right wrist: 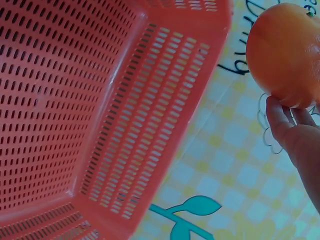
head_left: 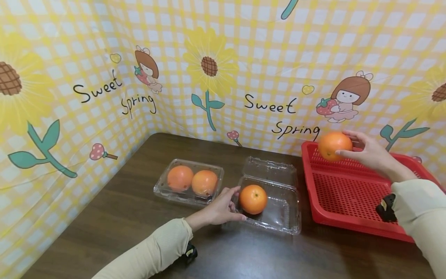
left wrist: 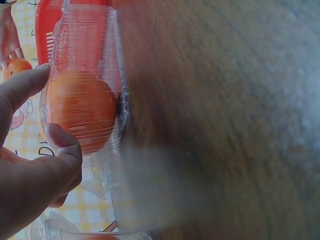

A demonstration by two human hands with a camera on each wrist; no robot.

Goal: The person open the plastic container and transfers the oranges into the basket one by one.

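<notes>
Pinched in my right hand's fingers (head_left: 366,149) is an orange (head_left: 333,146), held up above the back left part of a red plastic basket (head_left: 310,186). In the right wrist view the fingertips press against the orange's underside (right wrist: 285,60). My left hand (head_left: 220,207) holds the left side of an open clear plastic box (head_left: 278,224), thumb at its front corner and fingers along the side wall. One orange (head_left: 253,199) sits in the box's left half, seen through the ribbed wall in the left wrist view. The box's lid (head_left: 270,170) lies folded back toward the wall.
Left of the open box stands a closed clear box (head_left: 160,189) with two oranges (head_left: 180,178) inside. The dark wooden table (head_left: 115,217) meets a yellow checked cloth (head_left: 167,69) hanging at the back and left. The basket's raised rim borders the right side.
</notes>
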